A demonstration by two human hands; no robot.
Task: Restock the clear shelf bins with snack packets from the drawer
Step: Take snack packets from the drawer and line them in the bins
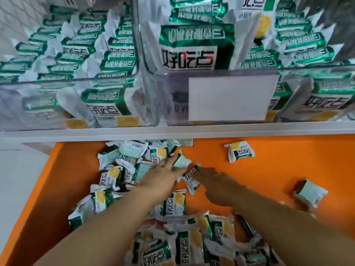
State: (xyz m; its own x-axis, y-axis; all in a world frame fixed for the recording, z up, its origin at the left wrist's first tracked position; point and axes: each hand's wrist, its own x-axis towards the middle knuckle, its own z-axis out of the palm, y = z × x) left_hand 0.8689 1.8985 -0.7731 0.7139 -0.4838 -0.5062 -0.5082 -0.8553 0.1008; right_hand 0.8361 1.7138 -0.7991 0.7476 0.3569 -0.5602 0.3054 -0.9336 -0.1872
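Note:
Both my arms reach down into the orange drawer (269,173), where several green-and-white snack packets lie loose. My left hand (163,175) stretches flat over the pile, its fingertips touching a pale packet (182,162). Beside it, my right hand (213,181) reaches to a small packet (191,178) at its fingertips; motion blur hides whether it pinches it. Above the drawer, the clear shelf bins (172,96) hold stacked packets of the same kind.
A white shelf edge (172,133) runs across above the drawer. A blank white label (230,98) covers the middle bin's front. Single packets lie apart at the drawer's right (240,150) (310,192). A heap of packets (192,242) fills the near side.

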